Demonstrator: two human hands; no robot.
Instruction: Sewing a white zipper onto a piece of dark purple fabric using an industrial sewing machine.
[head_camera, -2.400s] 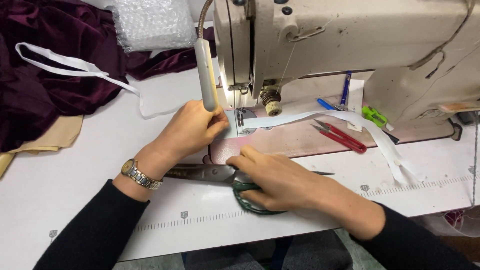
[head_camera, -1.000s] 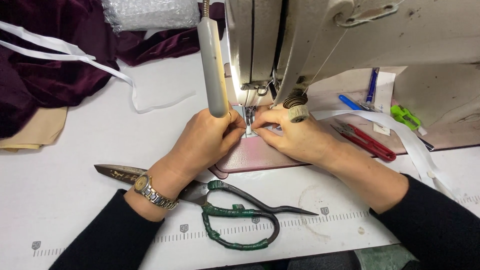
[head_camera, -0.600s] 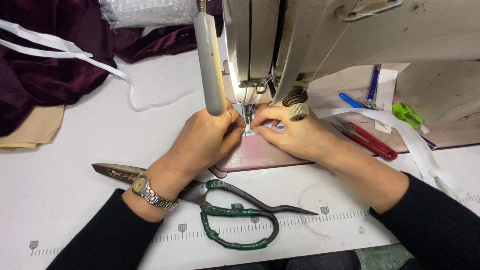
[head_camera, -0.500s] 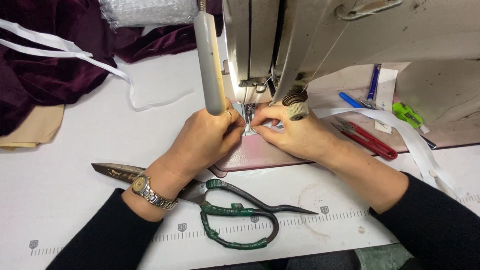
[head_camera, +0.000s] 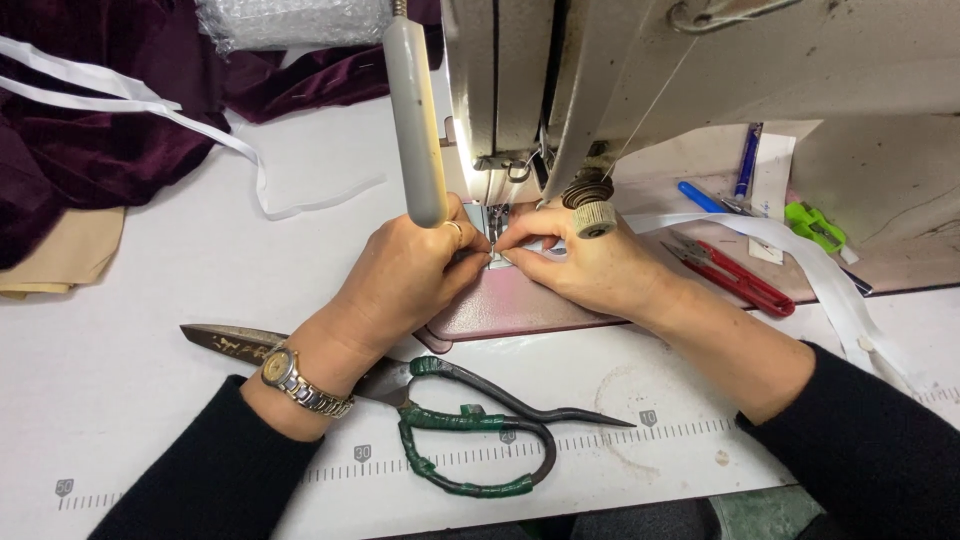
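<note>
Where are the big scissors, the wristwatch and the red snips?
Scissors (head_camera: 470, 420), head view, on the green-wrapped handles.
Wristwatch (head_camera: 278, 368), head view, on its dial.
Red snips (head_camera: 740, 282), head view, on the red handle.

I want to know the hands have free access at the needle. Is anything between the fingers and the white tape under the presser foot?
Nothing visible does. The left hand and right hand both pinch the white tape at the presser foot. The lamp tube hangs just above the left hand; the scissors lie nearer the table edge.
</note>
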